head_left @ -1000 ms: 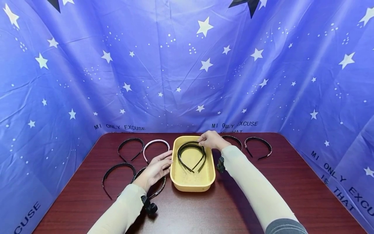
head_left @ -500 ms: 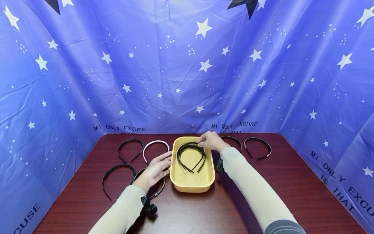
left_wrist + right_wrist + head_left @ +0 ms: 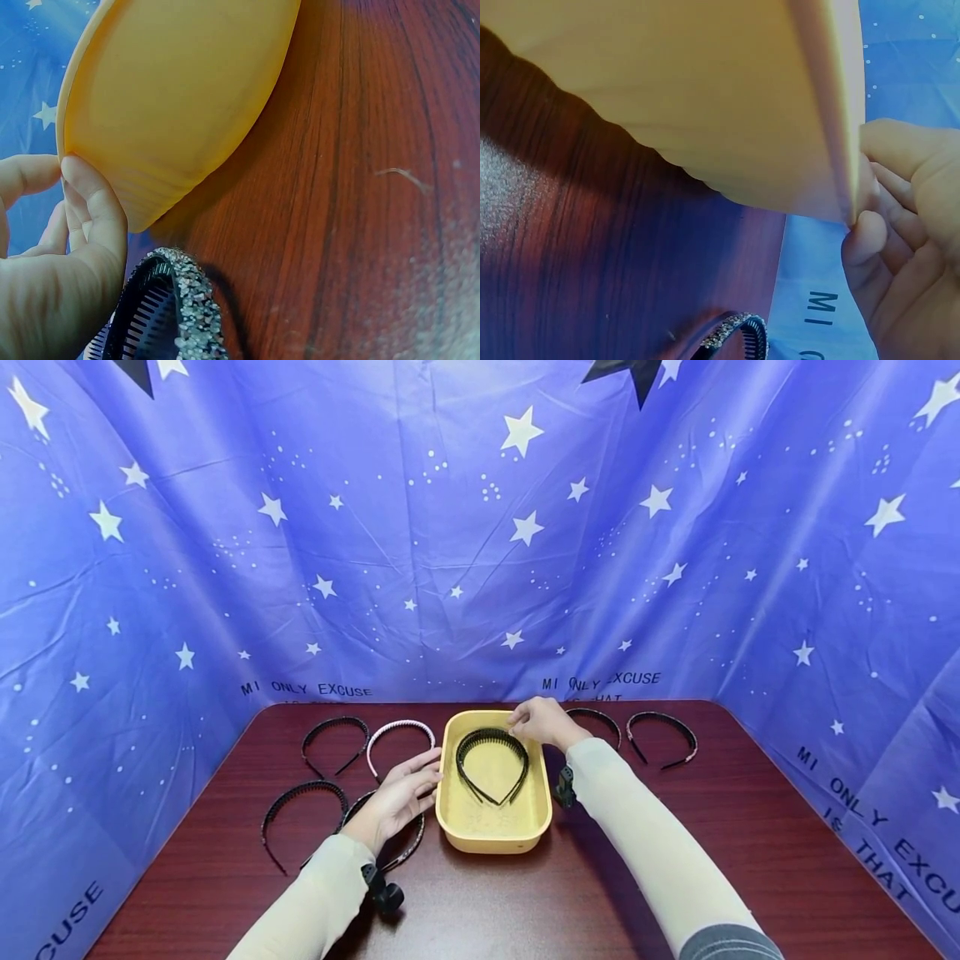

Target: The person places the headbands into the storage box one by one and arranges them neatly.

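A yellow bin [image 3: 493, 842] stands mid-table. Two black toothed headbands [image 3: 459, 762] lie overlapped inside it, their arches toward the far end and ends toward the near end. My right hand [image 3: 547, 723] reaches over the bin's far right rim, its thumb and fingers pinching at the upper right of a headband's arch. The bin's wall hides part of these fingers in the right wrist view. My left hand [image 3: 397, 802] touches the bin's left rim with extended, relaxed fingers. In the left wrist view, its thumb [image 3: 91, 187] lies against the bin's outer wall.
Left of the bin lie a pink-and-white headband [image 3: 401, 723], a black one [image 3: 336, 720] and another black one [image 3: 303, 785]. A stone-covered headband [image 3: 196, 300] lies beneath my left hand. Two dark headbands lie at right, one [image 3: 663, 717] farther out. A blue starry curtain [image 3: 480, 527] surrounds the table.
The headbands in the bin have shifted until their arches and ends nearly line up; the top one sits slightly nearer to me. Both hands have stayed almost still.
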`<action>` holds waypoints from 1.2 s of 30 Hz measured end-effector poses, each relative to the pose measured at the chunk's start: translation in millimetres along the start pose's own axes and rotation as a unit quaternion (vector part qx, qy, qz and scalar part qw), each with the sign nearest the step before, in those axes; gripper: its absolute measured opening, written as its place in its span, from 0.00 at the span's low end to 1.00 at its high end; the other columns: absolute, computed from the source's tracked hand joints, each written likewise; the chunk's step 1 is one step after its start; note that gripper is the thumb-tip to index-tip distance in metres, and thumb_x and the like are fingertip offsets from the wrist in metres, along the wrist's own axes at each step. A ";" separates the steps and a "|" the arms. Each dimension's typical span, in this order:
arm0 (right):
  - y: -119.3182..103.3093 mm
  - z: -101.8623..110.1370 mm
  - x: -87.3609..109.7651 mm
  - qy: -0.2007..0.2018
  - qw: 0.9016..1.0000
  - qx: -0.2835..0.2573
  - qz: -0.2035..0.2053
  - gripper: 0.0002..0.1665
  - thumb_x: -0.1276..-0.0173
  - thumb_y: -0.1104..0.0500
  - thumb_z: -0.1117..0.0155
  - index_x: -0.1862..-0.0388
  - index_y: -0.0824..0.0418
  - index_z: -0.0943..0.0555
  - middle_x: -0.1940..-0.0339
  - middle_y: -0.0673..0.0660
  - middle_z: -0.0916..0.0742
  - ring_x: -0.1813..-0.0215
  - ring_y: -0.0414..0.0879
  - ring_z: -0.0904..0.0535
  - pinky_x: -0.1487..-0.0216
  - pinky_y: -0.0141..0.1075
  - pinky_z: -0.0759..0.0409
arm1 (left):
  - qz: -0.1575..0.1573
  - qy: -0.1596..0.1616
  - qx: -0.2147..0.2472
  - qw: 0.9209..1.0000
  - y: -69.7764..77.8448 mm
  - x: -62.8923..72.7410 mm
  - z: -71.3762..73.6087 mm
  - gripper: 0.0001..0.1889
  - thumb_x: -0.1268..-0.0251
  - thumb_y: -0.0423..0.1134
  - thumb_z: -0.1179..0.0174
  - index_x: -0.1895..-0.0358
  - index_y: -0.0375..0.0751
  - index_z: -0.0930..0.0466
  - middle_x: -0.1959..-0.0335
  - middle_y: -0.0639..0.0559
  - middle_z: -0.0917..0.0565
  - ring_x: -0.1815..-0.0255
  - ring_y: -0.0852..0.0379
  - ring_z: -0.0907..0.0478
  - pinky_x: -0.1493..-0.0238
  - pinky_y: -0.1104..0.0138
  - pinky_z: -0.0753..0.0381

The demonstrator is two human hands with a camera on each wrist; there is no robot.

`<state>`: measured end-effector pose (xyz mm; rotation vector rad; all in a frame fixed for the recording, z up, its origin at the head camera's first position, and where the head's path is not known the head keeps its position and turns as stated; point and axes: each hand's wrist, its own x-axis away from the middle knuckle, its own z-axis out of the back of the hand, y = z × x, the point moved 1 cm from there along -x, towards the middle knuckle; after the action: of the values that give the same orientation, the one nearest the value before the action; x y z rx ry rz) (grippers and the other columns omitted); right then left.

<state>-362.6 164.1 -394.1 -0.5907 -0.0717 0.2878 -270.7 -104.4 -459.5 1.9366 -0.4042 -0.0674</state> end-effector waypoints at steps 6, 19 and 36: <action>1.8 0.0 0.1 -0.003 1.000 -0.009 -0.007 0.11 0.37 0.64 0.34 0.56 0.59 0.11 0.60 0.51 0.10 0.61 0.43 0.16 0.58 0.37 0.20 | 0.002 0.005 0.001 1.000 -0.5 -0.9 0.0 0.32 0.31 0.25 0.47 0.23 0.35 0.42 0.34 0.37 0.27 0.49 0.57 0.21 0.46 0.63 0.22; 6.8 3.1 3.2 -0.016 0.998 -0.066 -0.002 0.11 0.33 0.57 0.30 0.54 0.58 0.13 0.65 0.52 0.12 0.66 0.45 0.17 0.70 0.38 0.18 | -0.001 0.000 0.003 1.000 -0.3 -1.3 1.1 0.33 0.31 0.24 0.48 0.23 0.34 0.43 0.33 0.35 0.28 0.50 0.57 0.21 0.49 0.65 0.21; 20.1 20.2 12.3 -0.002 0.996 -0.081 0.020 0.13 0.33 0.59 0.32 0.51 0.62 0.14 0.66 0.53 0.13 0.69 0.45 0.20 0.70 0.45 0.17 | -0.006 0.006 -0.001 1.000 0.1 -1.0 0.4 0.32 0.31 0.23 0.48 0.24 0.33 0.42 0.33 0.35 0.27 0.50 0.56 0.21 0.48 0.63 0.21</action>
<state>-358.7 194.4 -388.7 -0.7539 -0.0880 0.3230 -271.8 -104.5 -459.7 1.9374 -0.3847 -0.0648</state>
